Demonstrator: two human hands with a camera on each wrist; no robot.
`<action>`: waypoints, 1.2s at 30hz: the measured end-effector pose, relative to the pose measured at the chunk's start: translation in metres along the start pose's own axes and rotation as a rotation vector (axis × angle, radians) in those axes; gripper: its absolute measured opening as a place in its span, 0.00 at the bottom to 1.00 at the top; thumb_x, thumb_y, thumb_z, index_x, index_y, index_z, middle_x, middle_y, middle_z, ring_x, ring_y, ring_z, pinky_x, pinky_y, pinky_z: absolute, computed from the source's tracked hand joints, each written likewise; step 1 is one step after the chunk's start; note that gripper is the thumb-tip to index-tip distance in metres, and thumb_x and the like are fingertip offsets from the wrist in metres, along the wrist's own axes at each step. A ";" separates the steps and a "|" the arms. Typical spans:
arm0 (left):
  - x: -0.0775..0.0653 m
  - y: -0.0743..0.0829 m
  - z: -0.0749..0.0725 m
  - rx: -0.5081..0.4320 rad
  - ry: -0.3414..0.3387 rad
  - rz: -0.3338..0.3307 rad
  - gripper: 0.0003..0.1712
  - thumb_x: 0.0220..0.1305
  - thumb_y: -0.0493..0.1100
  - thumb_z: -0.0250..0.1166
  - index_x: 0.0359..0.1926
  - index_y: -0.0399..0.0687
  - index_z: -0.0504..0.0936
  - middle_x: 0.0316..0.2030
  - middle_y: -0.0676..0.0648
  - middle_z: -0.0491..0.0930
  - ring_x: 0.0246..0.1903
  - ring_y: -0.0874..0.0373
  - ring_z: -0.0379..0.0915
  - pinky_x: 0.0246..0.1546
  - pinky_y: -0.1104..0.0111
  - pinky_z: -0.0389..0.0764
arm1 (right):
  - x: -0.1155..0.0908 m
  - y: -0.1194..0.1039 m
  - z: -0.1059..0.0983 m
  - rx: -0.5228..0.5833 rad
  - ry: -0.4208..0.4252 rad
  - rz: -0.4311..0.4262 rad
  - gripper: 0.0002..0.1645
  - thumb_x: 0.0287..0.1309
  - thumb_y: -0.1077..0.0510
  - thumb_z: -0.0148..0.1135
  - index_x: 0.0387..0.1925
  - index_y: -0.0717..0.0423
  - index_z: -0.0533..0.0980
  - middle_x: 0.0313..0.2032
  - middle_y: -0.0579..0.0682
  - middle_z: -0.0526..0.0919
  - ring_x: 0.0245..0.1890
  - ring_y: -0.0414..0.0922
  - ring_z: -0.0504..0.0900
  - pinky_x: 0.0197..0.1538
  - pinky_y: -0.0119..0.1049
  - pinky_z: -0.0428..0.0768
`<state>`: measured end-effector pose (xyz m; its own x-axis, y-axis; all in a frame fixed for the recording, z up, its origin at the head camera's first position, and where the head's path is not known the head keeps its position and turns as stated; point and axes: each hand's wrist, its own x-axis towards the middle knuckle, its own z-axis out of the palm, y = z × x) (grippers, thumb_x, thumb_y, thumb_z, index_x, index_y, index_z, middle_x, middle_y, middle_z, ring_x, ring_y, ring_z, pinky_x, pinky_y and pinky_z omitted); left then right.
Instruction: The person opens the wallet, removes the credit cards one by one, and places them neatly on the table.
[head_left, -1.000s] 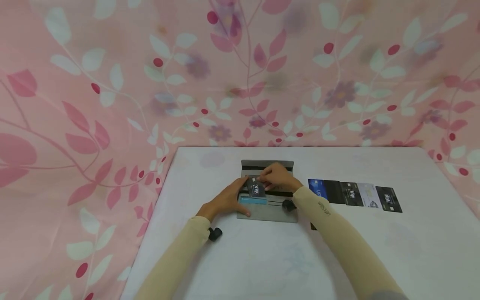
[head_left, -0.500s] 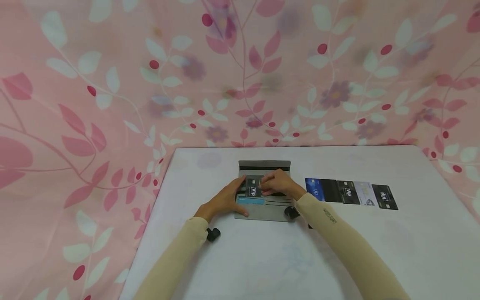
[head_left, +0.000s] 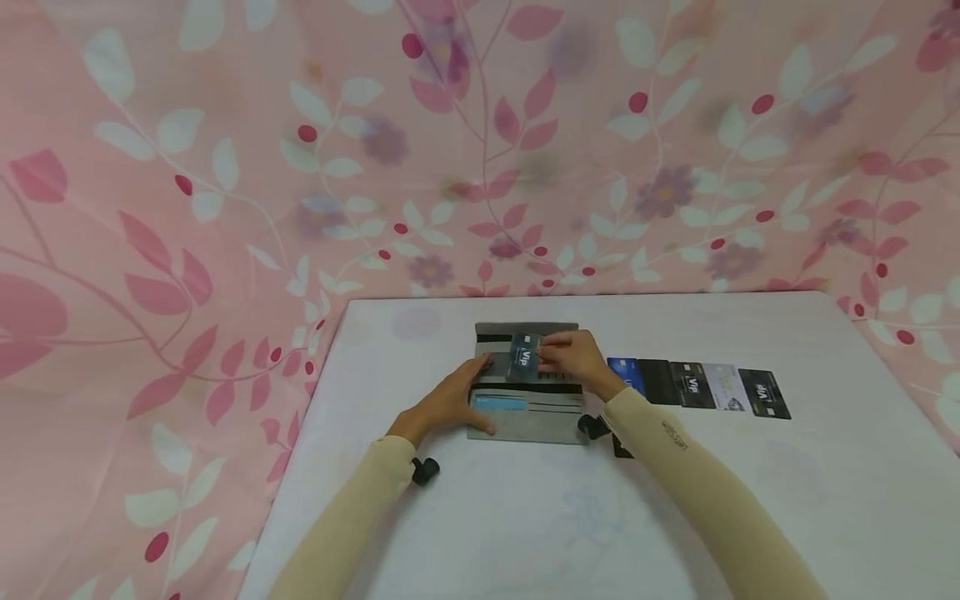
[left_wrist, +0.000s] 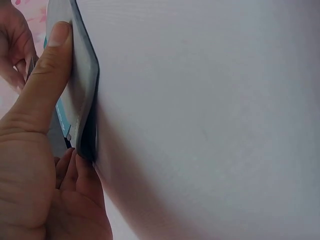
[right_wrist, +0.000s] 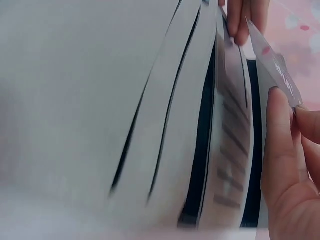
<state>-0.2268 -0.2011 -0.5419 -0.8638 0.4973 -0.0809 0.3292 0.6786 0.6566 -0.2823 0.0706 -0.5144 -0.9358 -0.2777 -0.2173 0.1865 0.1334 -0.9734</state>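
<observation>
A grey wallet lies opened flat on the white table, its slots and dark bands showing. My left hand grips its left edge; in the left wrist view the thumb presses on the wallet's face while other fingers are at its edge. Above the wallet's upper half, my right hand pinches a dark VIP card by its right side. Seen from the right wrist, this card is tilted and raised off the wallet. A light-blue card sits in a lower slot on the left.
Right of the wallet, a row holds a blue card, a plain black card, a black VIP card, a silver card and another black card. One dark card lies partly under the right forearm. Floral cloth hangs behind.
The dark VIP card has come up and right, away from the slot area above the light-blue card, with my right hand. My left hand keeps its hold on the wallet.
</observation>
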 end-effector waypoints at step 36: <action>-0.002 0.000 0.001 -0.033 0.017 0.051 0.75 0.34 0.60 0.83 0.77 0.46 0.46 0.72 0.48 0.57 0.67 0.52 0.60 0.66 0.60 0.63 | -0.140 0.055 -0.166 -0.466 0.149 0.158 0.22 0.59 0.59 0.67 0.50 0.73 0.79 0.42 0.62 0.84 0.32 0.45 0.83 0.35 0.34 0.83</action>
<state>-0.2249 -0.2011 -0.5426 -0.8529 0.5210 -0.0342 0.3602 0.6345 0.6838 -0.1904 0.2746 -0.5251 -0.9457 -0.0852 -0.3135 0.2081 0.5822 -0.7859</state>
